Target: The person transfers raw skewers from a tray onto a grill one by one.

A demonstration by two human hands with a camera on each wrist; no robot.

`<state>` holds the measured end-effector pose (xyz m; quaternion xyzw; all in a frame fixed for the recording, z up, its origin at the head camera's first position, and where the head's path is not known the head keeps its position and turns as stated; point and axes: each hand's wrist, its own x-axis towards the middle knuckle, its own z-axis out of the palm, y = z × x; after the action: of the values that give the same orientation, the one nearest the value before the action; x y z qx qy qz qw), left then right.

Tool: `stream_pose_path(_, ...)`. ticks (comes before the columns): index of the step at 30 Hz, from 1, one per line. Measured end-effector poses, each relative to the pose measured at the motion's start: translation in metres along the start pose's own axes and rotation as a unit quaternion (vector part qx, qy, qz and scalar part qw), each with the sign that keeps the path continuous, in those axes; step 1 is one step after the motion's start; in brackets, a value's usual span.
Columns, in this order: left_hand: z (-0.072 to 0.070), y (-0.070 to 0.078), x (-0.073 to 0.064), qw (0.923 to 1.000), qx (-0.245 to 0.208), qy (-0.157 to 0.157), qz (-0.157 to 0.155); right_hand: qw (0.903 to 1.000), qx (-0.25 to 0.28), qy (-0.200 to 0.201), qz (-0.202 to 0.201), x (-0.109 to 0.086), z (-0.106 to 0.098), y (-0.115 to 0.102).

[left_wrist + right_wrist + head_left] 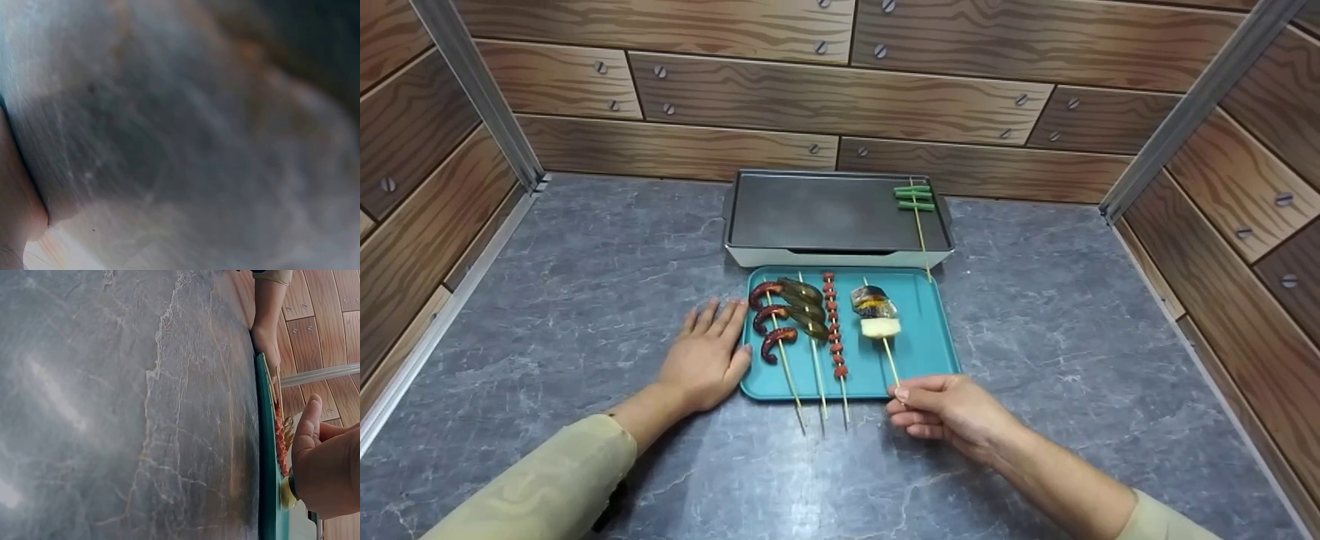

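Note:
My right hand (952, 409) pinches the bare lower end of a skewer (890, 360) between thumb and forefinger. Threaded on it are silvery, dark-skinned chunks (872, 301) with a yellow bit, and a white block (880, 328). That skewer lies over the right half of a turquoise tray (934, 352). Flat on the table, fingers straight, my left hand (703, 364) rests against the tray's left edge. Side by side on the tray are a skewer of red tentacles (778, 337), one of dark green-brown pieces (808, 307) and one of small red pieces (834, 327).
Behind the tray stands a dark flat griddle (817, 210) with a pale base. A skewer of green stalks (914, 198) lies on its right end, the stick reaching over the front edge to the tray. Wood-patterned panels (840, 90) enclose the grey marbled table (622, 247).

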<state>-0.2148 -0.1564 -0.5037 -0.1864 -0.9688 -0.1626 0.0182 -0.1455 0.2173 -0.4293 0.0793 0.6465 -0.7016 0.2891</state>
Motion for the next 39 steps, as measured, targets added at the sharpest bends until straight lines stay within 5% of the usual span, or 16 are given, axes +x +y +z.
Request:
stream_pose_path(23,0.001,0.000,0.000,1.0000,0.003,0.002,0.001,0.9980,-0.031,-0.023,-0.049,-0.035,0.005,-0.032)
stream_pose_path(39,0.000,0.000,0.000,1.0000,0.000,0.003,0.003,0.9952,-0.022,0.032,-0.089,0.039,0.014,-0.077)
